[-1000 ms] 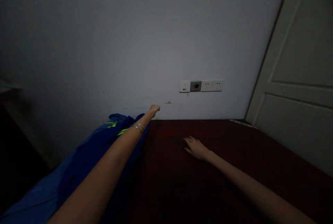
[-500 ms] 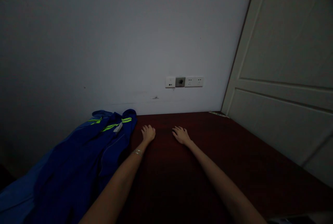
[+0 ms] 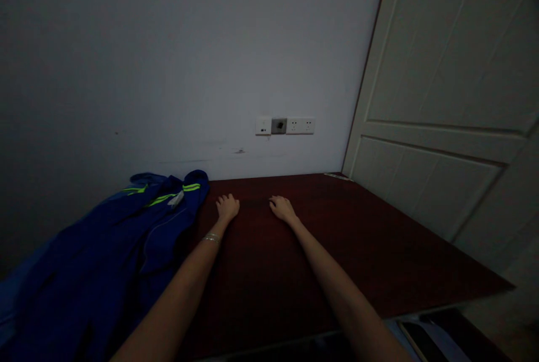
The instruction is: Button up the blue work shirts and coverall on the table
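My left hand (image 3: 228, 207) rests palm down on a dark red-brown tabletop (image 3: 261, 272), its fingers slightly apart and nothing held. A thin bracelet (image 3: 211, 237) circles that wrist. To the right, my right hand (image 3: 282, 209) also lies on the wood, fingers a little bent; I see nothing in it, though its fingertips are small and dim. Close to my left arm is a dark blue garment (image 3: 126, 244) with bright yellow-green stripes and a white tag (image 3: 176, 200). Neither hand touches it.
A pale wall (image 3: 189, 70) with a row of sockets (image 3: 300, 125) rises behind the table. At the right stands a panelled door (image 3: 429, 177). A thin flat strip (image 3: 337, 177) lies in the far right corner. Dark flat items (image 3: 429, 339) show below the near right edge.
The view has shifted, so everything sits further left and slightly higher, and the table's near edge now shows. My right fingers look more drawn together; both hands stay on the tabletop.
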Available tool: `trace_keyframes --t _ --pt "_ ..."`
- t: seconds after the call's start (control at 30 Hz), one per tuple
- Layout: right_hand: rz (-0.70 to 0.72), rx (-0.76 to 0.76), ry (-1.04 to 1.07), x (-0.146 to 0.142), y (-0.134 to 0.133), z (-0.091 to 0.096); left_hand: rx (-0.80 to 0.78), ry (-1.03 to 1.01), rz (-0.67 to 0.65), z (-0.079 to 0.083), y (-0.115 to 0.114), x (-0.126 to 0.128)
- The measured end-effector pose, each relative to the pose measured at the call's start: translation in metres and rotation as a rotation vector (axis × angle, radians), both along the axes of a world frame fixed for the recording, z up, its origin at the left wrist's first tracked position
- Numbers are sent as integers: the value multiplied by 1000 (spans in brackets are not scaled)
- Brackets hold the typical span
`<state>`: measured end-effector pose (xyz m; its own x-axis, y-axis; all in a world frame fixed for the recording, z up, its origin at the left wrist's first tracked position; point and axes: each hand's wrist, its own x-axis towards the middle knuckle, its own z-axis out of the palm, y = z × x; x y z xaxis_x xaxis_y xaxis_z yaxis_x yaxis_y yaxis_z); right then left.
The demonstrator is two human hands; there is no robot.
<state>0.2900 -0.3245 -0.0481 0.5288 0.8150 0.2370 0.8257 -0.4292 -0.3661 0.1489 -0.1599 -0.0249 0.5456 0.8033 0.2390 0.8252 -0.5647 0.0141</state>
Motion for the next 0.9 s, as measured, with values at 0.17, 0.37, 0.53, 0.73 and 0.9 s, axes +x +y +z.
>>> trace_keyframes --t 0.17,0.37,0.53,0.73,0.9 --pt "-11 29 -21 2 2 -3 10 -15 0 -3 4 1" --pt "-6 60 -26 3 2 -3 14 -33 0 -4 4 0" --pt "6 73 -20 3 1 -4 -2 -43 -4 -4 3 -1" --pt "11 58 -15 4 1 -7 -9 -36 3 -7 6 0" --pt "17 55 -11 4 0 -8 -10 -33 5 -8 6 0"
